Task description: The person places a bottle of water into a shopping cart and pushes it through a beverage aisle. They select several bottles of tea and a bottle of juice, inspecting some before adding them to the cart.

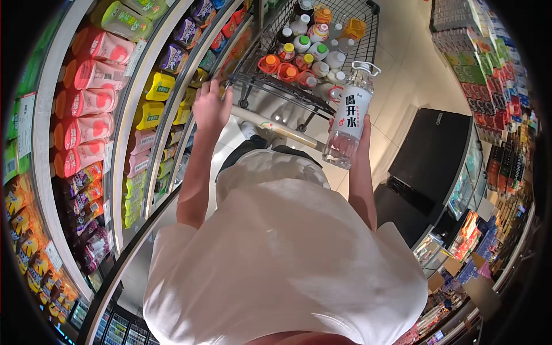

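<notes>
My right hand [364, 138] is wrapped around a large clear water bottle [352, 109] with a white label, black characters and a carrying loop at its top. The bottle is held upright, slightly tilted, near the right side of the shopping cart [287, 92]. Away to the left, my left hand [212, 104] is raised with its fingers apart and nothing in it. It is between the drink shelves and the cart's near left corner. Inside the cart stand several drink bottles [302, 43] with white, green, orange and yellow caps.
Refrigerated shelves on the left hold pink-labelled bottles [92, 123], yellow-labelled bottles [158, 86] and other drinks. The cart's handle bar [282, 131] crosses in front of my body. A black display case [431, 167] stands at the right, with stacked boxed goods [460, 63] beyond.
</notes>
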A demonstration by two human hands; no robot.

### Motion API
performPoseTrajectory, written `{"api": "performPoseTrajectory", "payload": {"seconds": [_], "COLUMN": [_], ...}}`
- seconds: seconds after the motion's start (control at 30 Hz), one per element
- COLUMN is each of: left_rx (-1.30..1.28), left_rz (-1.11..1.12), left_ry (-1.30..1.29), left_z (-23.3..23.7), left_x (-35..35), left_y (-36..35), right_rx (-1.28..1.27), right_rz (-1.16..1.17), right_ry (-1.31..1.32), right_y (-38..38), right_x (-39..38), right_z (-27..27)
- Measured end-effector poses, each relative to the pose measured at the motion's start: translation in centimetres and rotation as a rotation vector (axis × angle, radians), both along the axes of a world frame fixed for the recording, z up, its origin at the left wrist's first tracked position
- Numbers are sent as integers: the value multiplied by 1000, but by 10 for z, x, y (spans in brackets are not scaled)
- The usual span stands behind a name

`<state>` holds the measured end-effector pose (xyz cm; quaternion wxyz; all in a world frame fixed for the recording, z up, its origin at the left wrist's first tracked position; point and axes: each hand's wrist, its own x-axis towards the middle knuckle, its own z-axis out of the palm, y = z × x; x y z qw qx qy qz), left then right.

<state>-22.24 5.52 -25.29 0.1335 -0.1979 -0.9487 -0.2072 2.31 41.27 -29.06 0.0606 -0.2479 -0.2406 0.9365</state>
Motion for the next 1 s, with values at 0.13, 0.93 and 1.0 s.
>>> {"api": "performPoseTrajectory", "payload": {"seconds": [0.13, 0.93, 1.0], "left_rx": [30, 140, 141], "left_rz": [-82, -142, -143], "left_ry": [-53, -236, -213], "left_z": [-2, -1, -1], "left_x": [-22, -49, -54], "left_y": [-3, 9, 10], "right_rx": [-21, 44, 4], "right_rz": [-56, -77, -140], "right_ry": [-27, -244, -62], "right_y": [-7, -10, -15], "right_x": [4, -35, -47], "right_z": [10, 14, 19]}}
